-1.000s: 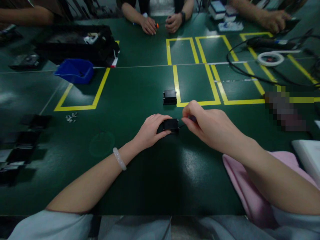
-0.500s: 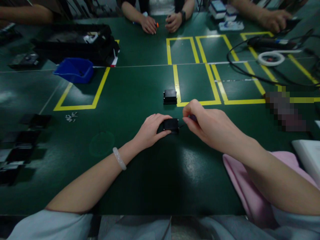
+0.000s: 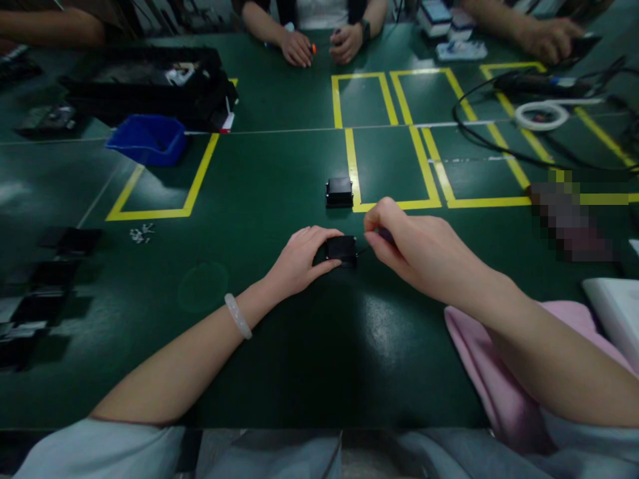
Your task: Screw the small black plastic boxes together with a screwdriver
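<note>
My left hand (image 3: 302,258) is curled round a small black box (image 3: 342,249) that rests on the green table (image 3: 279,346). My right hand (image 3: 414,249) is closed in a pinch just right of that box, gripping a thin dark tool whose tip reaches the box's right side; most of the tool is hidden by my fingers. A second small black box (image 3: 339,192) stands alone a little farther away, beside a yellow taped line.
Yellow taped rectangles (image 3: 389,166) mark the table. A blue bin (image 3: 147,140) and a black tray (image 3: 150,83) sit far left, small screws (image 3: 141,234) and dark parts (image 3: 44,293) at the left edge. Cables and a tape roll (image 3: 540,116) lie far right. Other people's hands (image 3: 319,46) work opposite. A pink cloth (image 3: 479,359) lies near right.
</note>
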Demonstrator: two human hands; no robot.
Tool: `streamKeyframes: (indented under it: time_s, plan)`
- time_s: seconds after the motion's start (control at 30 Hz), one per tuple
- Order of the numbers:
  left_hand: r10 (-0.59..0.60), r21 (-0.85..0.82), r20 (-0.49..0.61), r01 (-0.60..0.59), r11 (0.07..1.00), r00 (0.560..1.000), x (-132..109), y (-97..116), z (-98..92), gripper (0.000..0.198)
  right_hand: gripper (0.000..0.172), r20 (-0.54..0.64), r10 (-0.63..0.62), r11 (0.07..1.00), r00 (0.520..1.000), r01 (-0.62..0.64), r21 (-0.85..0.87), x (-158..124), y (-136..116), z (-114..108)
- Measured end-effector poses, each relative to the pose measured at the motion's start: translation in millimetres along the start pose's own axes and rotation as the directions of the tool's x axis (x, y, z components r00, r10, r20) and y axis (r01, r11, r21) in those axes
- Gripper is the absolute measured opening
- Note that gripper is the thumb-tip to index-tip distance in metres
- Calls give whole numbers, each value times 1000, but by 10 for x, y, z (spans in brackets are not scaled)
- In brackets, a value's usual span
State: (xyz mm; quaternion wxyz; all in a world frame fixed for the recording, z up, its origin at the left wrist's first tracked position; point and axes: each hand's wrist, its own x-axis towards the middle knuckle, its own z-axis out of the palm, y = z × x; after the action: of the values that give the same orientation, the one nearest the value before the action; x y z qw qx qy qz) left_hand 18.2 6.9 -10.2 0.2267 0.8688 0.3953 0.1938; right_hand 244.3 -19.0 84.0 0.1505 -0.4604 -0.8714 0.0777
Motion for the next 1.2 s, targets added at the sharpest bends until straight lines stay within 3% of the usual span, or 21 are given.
streamKeyframes:
  time_s: [0.13, 0.33, 0.53, 0.73, 0.97, 1.2]
  plan:
    - [-8, -5, 5, 8, 1000, 1000, -11, 4, -5, 37, 22, 41, 10, 1000, 999, -9, -13, -7, 1, -5]
    - [-3, -6, 2, 3, 1000, 1000, -10, 11, -11, 38, 16, -17, 26, 1000, 1000, -26, -14, -9, 20, 15]
    - [-13, -12, 12, 13, 1000, 1000, -12, 22, -23, 37, 24, 56, 65, 996, 996, -62, -61, 11, -16, -19]
    - [-30, -14, 23, 30, 999, 999, -14, 25, -26, 38, 17, 58, 76, 997, 995, -75, -10, 7, -17, -30]
    - [-27, -14, 27, 27, 1000, 999, 0, 24, -26, 37, 24, 99, 106, 993, 989, -101, -55, 35, -41, -47]
    - [-17, -15, 17, 17, 1000, 1000, -2, 21, -17, 37, 21, 66, 77, 997, 995, -74, -38, 23, -34, -31]
